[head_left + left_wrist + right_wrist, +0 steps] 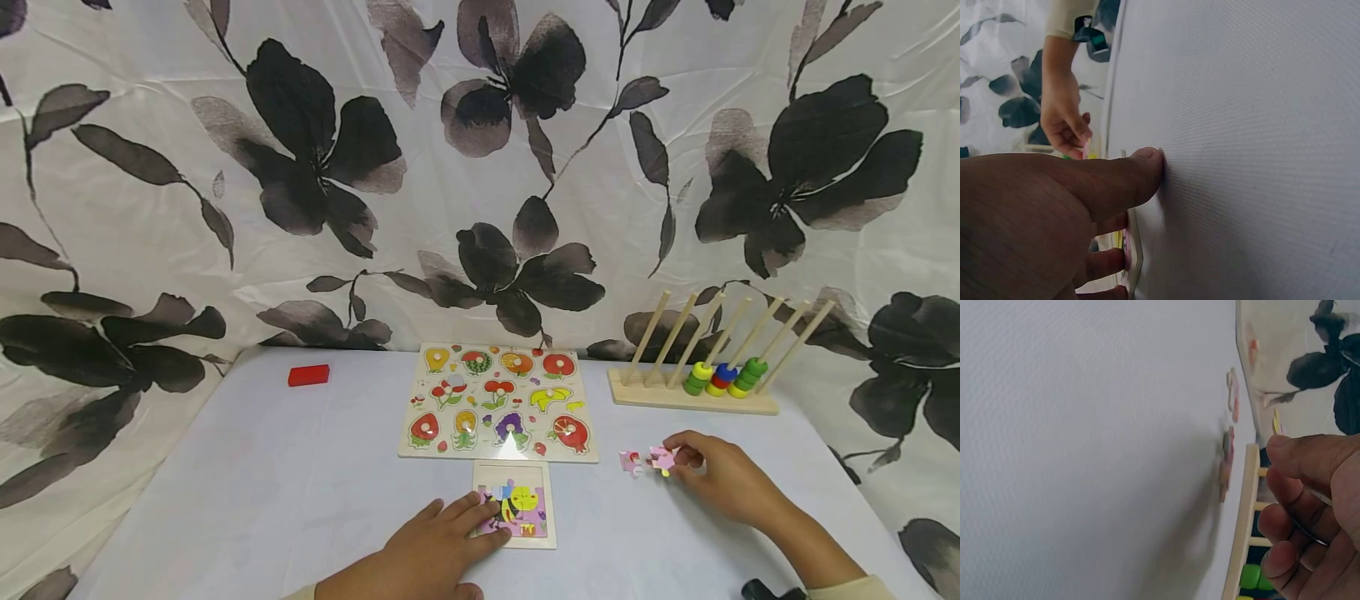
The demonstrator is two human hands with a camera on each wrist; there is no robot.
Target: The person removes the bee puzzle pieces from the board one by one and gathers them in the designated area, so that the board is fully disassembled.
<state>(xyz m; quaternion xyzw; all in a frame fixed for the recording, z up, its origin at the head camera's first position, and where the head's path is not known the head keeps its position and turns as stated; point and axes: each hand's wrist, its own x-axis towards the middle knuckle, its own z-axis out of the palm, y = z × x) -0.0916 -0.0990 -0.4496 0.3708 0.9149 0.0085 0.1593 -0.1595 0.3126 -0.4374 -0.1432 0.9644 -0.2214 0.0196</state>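
Observation:
My left hand [435, 550] rests with fairly straight fingers on a small wooden puzzle tray [551, 521]. Inside the tray lie joined pink pieces with a yellow bee picture [525, 498]; the fingers cover its left part, and the tray's upper part shows bare wood. To the right, my right hand [723, 479] pinches a pink puzzle piece [663, 458] between thumb and fingertips; in the right wrist view only the thin edge of this piece [1276, 422] shows. Loose pink pieces [631, 463] lie on the table beside it.
A fruit puzzle board [408, 400] lies behind the small tray, against its top edge. At the back right stands a wooden peg rack [693, 402] with coloured rings on several pegs. A red block [308, 375] sits at the back left. Flowered cloth [420, 200] hangs behind the table.

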